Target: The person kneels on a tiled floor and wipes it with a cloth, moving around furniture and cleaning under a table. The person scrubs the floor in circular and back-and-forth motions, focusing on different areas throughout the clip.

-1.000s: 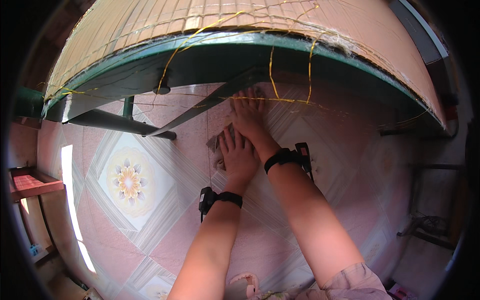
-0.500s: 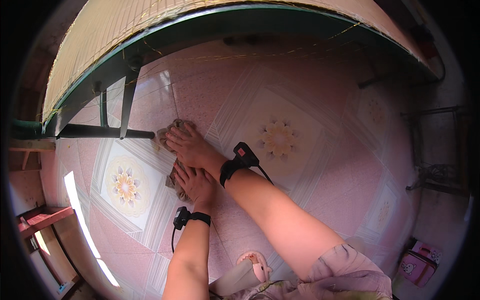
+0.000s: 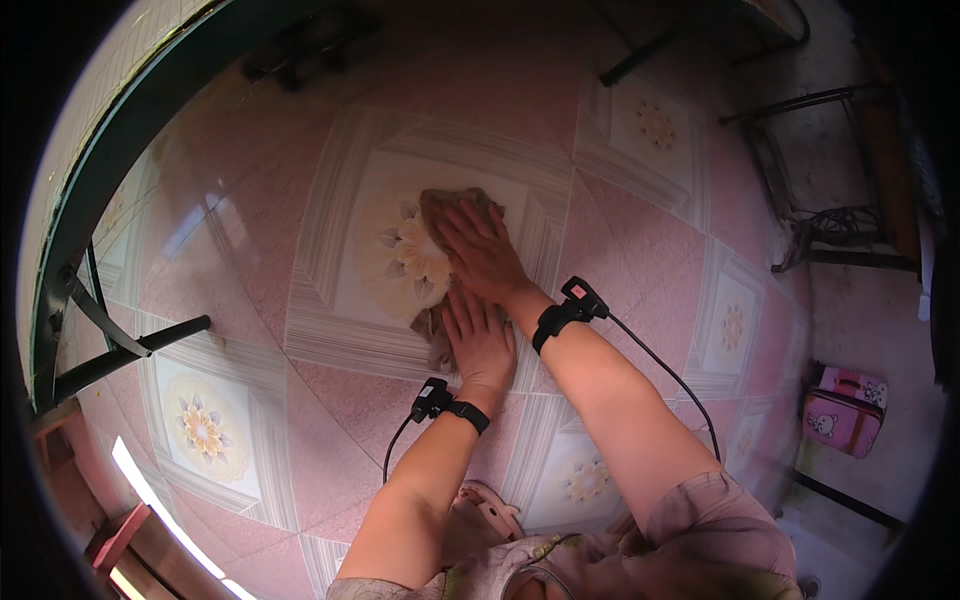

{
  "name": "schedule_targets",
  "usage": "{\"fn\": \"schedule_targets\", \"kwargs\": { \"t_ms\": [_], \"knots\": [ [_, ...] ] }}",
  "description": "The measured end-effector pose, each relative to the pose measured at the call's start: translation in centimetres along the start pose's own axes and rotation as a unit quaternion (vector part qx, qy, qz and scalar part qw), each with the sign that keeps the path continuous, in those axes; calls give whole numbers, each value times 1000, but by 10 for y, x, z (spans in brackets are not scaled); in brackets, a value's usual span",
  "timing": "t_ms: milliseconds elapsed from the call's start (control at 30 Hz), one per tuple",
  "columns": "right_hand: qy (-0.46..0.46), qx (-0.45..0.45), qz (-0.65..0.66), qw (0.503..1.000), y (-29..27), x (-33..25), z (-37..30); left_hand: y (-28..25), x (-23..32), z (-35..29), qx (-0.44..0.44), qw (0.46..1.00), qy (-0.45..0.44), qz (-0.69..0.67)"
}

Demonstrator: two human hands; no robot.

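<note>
Well apart: cloth [image 3: 435, 209], table edge [image 3: 112, 130]

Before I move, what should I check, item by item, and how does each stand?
1. Right hand on the crumpled grey-brown cloth: ok, palm down.
2. Left hand on cloth: ok, on the lower part.
3. Cloth spread flat: not ok, it is bunched.
4. Pink-and-white patterned tile floor directly under the cloth: cannot tell, covered.
5. Dark round metal tube apart from both hands: ok, off to the left.
</note>
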State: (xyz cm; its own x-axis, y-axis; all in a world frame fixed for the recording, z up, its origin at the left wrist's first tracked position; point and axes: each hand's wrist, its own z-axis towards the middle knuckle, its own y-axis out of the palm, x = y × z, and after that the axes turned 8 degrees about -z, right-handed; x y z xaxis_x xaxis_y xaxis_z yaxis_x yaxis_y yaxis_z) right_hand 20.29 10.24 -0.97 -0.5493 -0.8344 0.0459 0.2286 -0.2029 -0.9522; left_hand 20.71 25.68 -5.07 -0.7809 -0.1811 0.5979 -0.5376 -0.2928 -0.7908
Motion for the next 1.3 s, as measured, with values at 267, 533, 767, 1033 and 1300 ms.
{"fn": "schedule_targets", "kwargs": {
  "t_ms": [267, 533, 767, 1033, 1300],
  "knots": [
    [481, -136, -137, 855, -64, 117, -228, 75, 123, -22, -208, 918, 338, 9],
    [552, -91, -140, 817, -45, 123, -289, 107, 133, -37, -211, 898, 386, -18],
    [540, -111, -140, 822, -61, 120, -272, 88, 136, -26, -245, 898, 365, -25],
    [522, -110, -65, 843, -106, 140, -312, 93, 192, -58, -256, 905, 331, 79],
    [413, -44, -35, 909, -154, 157, -394, 123, 279, -155, -226, 940, 203, 155]
  ]
}}
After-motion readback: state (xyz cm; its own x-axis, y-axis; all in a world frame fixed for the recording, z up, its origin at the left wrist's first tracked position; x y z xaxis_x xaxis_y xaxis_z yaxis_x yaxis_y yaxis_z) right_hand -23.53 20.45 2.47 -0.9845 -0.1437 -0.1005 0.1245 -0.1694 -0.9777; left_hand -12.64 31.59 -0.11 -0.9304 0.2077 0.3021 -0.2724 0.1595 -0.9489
